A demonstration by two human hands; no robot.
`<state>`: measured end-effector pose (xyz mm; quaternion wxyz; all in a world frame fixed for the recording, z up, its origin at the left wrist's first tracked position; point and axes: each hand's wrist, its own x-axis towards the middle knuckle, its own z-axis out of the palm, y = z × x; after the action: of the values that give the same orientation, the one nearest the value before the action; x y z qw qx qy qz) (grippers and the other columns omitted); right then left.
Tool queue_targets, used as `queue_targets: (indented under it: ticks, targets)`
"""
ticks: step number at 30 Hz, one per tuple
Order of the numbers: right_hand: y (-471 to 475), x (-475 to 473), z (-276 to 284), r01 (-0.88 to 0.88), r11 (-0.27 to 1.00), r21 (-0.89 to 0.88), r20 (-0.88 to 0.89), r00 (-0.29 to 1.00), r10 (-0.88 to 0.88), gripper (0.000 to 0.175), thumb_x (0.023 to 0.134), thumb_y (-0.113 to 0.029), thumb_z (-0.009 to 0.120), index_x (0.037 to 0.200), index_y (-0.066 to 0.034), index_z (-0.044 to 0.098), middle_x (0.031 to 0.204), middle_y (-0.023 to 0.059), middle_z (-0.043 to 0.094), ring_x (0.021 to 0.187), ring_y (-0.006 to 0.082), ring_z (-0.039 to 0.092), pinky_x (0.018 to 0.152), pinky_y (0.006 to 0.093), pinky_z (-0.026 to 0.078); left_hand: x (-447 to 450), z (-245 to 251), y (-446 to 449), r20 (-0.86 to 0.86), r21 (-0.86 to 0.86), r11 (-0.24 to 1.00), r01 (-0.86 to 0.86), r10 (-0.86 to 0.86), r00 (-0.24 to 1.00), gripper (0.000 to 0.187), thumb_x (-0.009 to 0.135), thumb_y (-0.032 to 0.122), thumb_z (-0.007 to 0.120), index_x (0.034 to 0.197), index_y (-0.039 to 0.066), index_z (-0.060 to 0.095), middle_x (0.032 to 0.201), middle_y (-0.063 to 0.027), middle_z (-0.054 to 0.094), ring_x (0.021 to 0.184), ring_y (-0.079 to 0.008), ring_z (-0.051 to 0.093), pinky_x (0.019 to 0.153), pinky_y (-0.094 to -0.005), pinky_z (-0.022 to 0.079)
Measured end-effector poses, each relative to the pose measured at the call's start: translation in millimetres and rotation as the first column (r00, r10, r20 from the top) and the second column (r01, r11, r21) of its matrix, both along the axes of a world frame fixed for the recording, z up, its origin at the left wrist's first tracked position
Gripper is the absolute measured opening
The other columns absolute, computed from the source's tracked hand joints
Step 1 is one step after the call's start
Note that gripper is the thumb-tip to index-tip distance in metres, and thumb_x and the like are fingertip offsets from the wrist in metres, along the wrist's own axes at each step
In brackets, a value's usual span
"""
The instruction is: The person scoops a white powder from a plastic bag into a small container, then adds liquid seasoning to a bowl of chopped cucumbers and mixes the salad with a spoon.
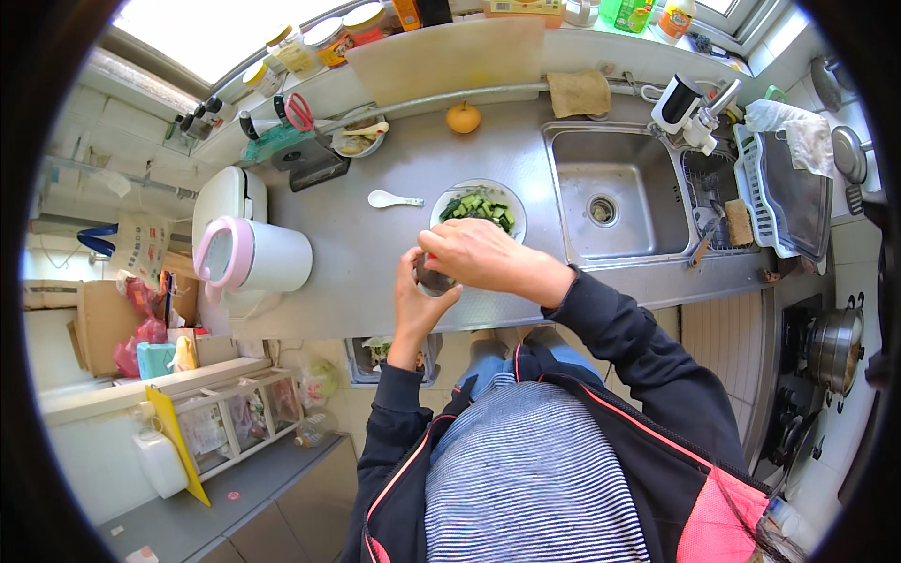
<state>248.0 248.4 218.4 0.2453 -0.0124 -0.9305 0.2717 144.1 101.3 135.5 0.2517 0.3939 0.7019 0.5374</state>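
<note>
My left hand (414, 302) is wrapped around a small clear jar (435, 281) above the counter's front part. Over the jar's top, the fingers of my right hand (486, 255) grip a bit of red, perhaps its lid; the fingers hide most of it. Just beyond my right hand sits a round plate (519, 211) of chopped cucumber (486, 207), its near edge partly covered by that hand. A white ceramic spoon (393, 200) with a patterned handle lies left of the plate.
Right of the plate is a steel sink (598, 176). On the left stand a pink-lidded white container (278, 257) and a green knife holder (281, 151). Farther back are a yellow-orange round fruit (463, 118) and a small bowl (362, 148). A bin (359, 373) sits below the counter edge.
</note>
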Motion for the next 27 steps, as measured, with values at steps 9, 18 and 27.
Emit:
queue_targets:
  ticks: [9,18,27]
  targets:
    - [1.8,6.4,16.3,-0.061,0.998,0.031,0.146,0.988,0.055,0.013,0.082,-0.012,0.06,0.088,-0.0044,0.051,0.084,0.0113,0.056,0.084,0.0292,0.059,0.071,0.0388,0.048,-15.7,11.6,-6.4,-0.186,-0.079,0.991,0.109,-0.122,0.975,0.075,0.061,0.011,0.081,0.126,0.005,0.044,0.116,-0.0095,0.052,0.103,-0.02,0.055,0.088,-0.0328,0.047]
    - [22.0,41.5,10.7,0.275,0.861,-0.427,0.138,0.961,-0.238,0.019,0.085,-0.008,0.063,0.101,-0.0024,0.056,0.081,0.007,0.056,0.071,0.0158,0.054,0.069,0.0282,0.047,-44.8,8.7,-4.2,-0.408,-0.09,0.995,0.05,-0.083,0.909,0.063,0.058,0.009,0.075,0.116,0.006,0.05,0.106,-0.0112,0.054,0.1,-0.0278,0.055,0.088,-0.0378,0.045]
    - [30.6,72.4,-16.2,0.363,0.712,-0.601,0.125,0.923,-0.364,0.013,0.088,-0.012,0.061,0.096,-0.0026,0.057,0.074,-0.0005,0.054,0.067,0.008,0.049,0.063,0.0241,0.043,-65.7,21.8,27.5,-0.789,-0.167,0.986,-0.026,-0.118,0.603,0.06,0.057,0.011,0.069,0.115,0.012,0.053,0.113,-0.0072,0.056,0.106,-0.0306,0.052,0.088,-0.0424,0.043]
